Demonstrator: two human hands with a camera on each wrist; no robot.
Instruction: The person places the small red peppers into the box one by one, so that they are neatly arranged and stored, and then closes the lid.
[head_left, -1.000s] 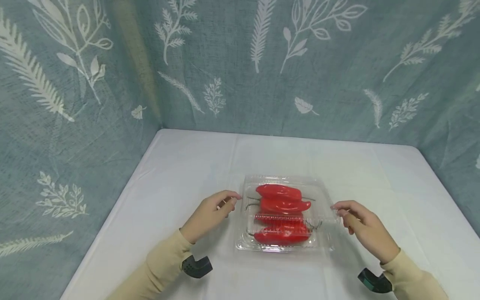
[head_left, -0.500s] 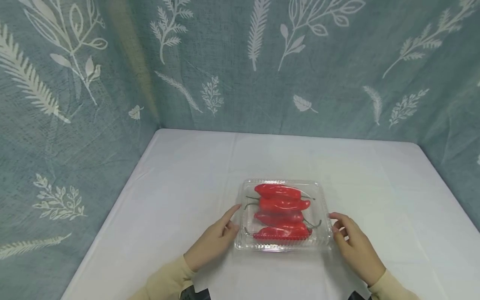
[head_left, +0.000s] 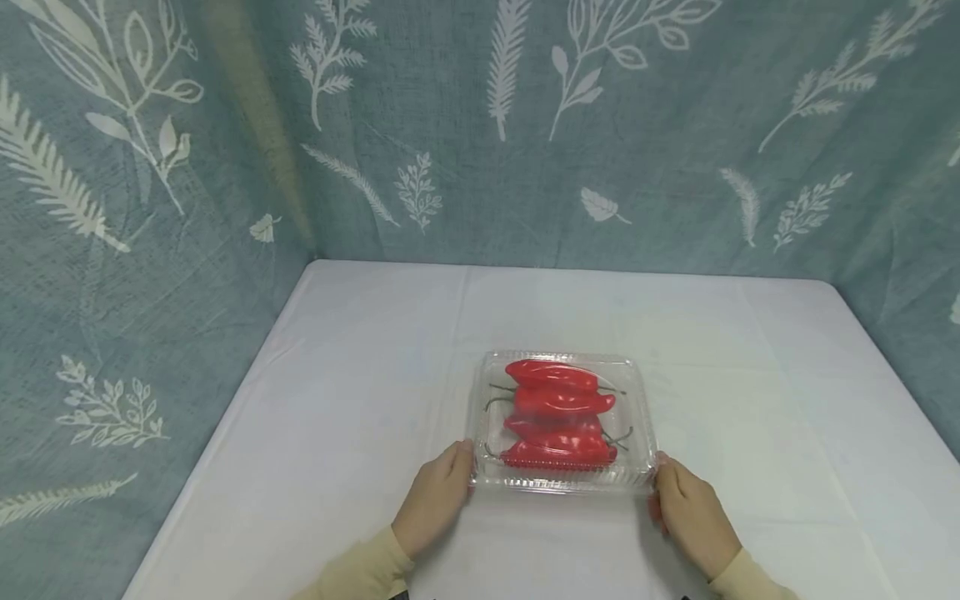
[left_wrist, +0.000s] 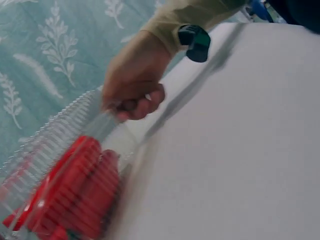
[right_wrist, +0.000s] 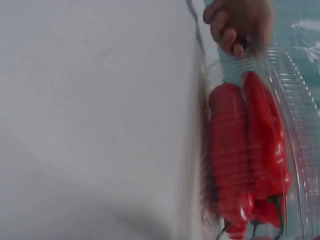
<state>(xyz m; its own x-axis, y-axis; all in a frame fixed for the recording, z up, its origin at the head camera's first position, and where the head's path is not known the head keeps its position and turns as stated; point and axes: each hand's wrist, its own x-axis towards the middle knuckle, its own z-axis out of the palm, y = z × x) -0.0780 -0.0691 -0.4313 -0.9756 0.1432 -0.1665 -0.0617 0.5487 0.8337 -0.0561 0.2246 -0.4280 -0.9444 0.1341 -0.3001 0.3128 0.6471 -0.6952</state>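
A clear plastic clamshell container stands on the white table with its lid down. Several long red peppers with thin green stems lie across it in a stack of rows. At its near left corner my left hand pinches the rim. My right hand pinches the near right corner the same way. In the left wrist view, the right hand has curled fingers at the rim. The right wrist view has the left hand curled at the other end. The thumb undersides are partly hidden.
White cloth covers the table, with bare cloth around the container. Blue-green curtains printed with white leaves hang behind and at both sides, along the table's edges.
The raised lid has come down onto the container. Both hands have slid from its sides toward the near corners and now grip there. The container appears slightly farther up in view.
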